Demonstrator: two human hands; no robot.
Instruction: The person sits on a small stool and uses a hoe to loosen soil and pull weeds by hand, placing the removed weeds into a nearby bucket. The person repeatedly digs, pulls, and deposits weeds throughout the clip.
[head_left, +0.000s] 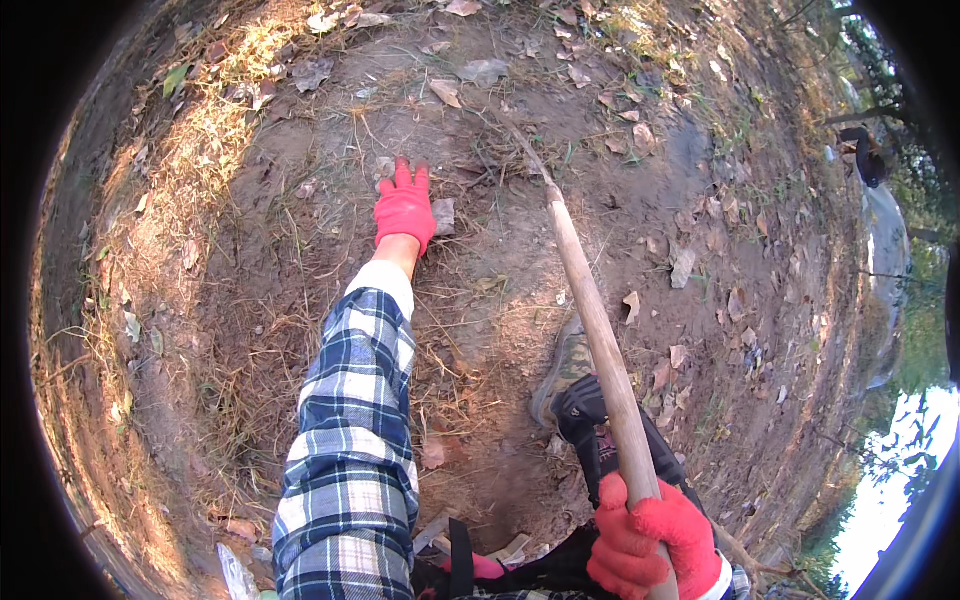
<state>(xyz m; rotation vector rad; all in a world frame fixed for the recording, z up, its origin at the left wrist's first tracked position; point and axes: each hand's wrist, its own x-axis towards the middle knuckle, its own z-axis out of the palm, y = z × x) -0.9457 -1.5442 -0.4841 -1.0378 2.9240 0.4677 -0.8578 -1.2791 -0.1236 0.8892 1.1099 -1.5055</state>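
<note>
My left hand (405, 206), in a red glove, reaches forward over the soil with its fingers spread, beside a flat grey stone or leaf (444, 217). Its fingertips are at the ground near some small pale lumps. At the lower right my right hand (652, 536), also in a red glove, is closed around a long wooden handle (604, 330). The handle slants forward and a little left across the view. Its far end narrows to a darker, thin part (529, 150) over the dirt; what this part is made of I cannot tell.
Bare brown ground (510, 262) bears dry leaves, straw and twigs. A shoe (562, 367) and dark-trousered leg stand just left of the handle. A clear plastic item (236, 574) lies at the bottom left. Trees and a pale sheet-like strip (885, 255) show at the far right.
</note>
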